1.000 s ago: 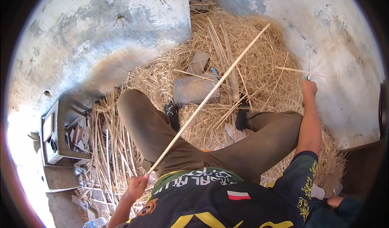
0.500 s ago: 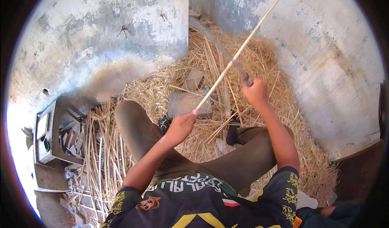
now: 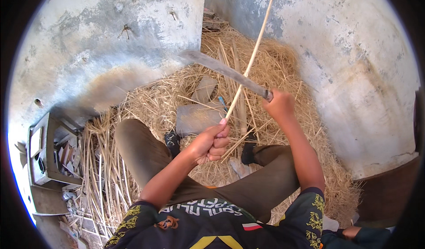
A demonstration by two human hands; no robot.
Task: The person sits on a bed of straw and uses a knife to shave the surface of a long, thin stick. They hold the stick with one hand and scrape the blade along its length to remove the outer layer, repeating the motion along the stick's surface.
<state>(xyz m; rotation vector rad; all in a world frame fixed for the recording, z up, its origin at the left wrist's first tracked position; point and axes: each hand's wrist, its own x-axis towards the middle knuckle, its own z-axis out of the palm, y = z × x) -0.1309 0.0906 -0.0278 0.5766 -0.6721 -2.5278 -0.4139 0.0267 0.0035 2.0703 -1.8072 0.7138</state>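
Observation:
My left hand [image 3: 210, 143] is closed round the lower end of a long, pale strip [image 3: 255, 52], which looks like split bamboo. The strip slants up and to the right, past the top of the picture. In my right hand [image 3: 280, 104] is the handle of a machete [image 3: 221, 67]. Its long grey blade points up and to the left and crosses the strip at about its middle. Whether the edge bites into the strip I cannot tell.
Below the strip lies a grey block [image 3: 195, 118] on a thick bed of pale shavings [image 3: 274, 72]. Long split strips [image 3: 106, 160] lie left of my bent leg. A wooden cabinet frame [image 3: 55, 151] stands at the left. Worn walls [image 3: 336, 72] close in the corner; part of another person [image 3: 354, 233] shows lower right.
The machete blade has swung leftward and now lies flatter across the strip. My left hand has turned so its curled fingers show, and the strip stands steeper.

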